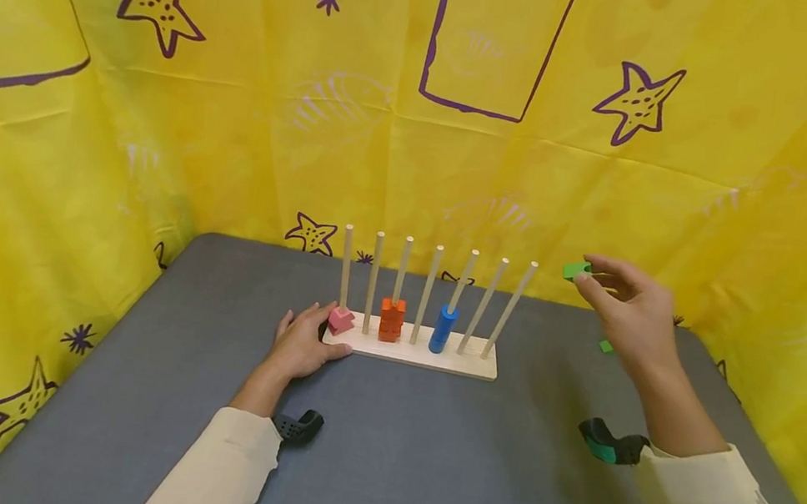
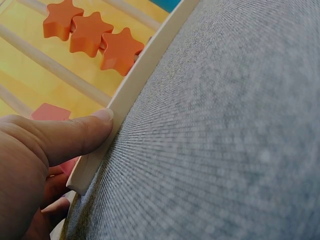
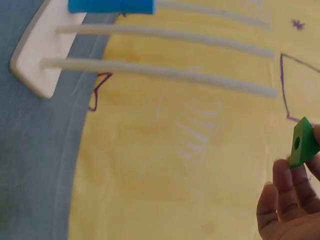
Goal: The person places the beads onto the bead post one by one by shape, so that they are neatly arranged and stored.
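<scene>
A wooden peg board (image 1: 421,357) with several upright pegs stands on the grey table. My left hand (image 1: 301,345) grips its left end; in the left wrist view the thumb (image 2: 80,134) presses the front edge of the base. Beside that hand, pink pieces (image 1: 341,321) sit on the leftmost peg. Orange star pieces (image 2: 90,34) are stacked on the third peg, and blue pieces (image 1: 443,330) on the fifth. Right of the pegs, about level with their tops, my right hand (image 1: 630,313) pinches a green block (image 3: 303,144) with a hole through it, clear of the board.
Another green piece (image 1: 606,346) lies on the table (image 1: 424,456) below the right hand, partly hidden by it. A yellow patterned cloth (image 1: 356,145) hangs behind the table and at both sides. Dark straps (image 1: 610,444) are worn at the wrists.
</scene>
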Available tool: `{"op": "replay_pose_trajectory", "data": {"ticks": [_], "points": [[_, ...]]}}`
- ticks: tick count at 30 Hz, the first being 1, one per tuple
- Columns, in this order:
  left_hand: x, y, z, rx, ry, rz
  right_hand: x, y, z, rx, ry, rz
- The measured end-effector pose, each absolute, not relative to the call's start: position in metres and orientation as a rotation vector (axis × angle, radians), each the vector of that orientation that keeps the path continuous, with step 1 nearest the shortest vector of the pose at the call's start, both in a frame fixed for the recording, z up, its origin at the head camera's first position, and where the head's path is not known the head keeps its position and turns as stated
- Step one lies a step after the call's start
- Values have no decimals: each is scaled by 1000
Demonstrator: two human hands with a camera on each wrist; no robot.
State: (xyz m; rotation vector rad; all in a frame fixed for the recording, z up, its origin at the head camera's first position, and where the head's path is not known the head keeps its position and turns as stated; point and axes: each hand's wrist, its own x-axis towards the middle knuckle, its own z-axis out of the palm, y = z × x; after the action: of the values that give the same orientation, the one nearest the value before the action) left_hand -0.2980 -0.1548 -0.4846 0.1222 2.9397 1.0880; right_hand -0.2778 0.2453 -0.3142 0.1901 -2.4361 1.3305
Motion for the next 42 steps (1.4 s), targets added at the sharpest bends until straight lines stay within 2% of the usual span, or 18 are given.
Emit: {"op": "replay_pose_trajectory", "data": {"ticks": [8, 16, 42], "points": [[-299, -155, -485, 114, 2942, 1082, -290, 221, -307, 363, -2369, 1393], [-298, -153, -483, 113, 2942, 1081, -299, 208, -312, 416, -2388, 1347], [-297, -154, -485, 110, 2949, 1091, -304, 196, -353, 263, -2389, 1458]]}}
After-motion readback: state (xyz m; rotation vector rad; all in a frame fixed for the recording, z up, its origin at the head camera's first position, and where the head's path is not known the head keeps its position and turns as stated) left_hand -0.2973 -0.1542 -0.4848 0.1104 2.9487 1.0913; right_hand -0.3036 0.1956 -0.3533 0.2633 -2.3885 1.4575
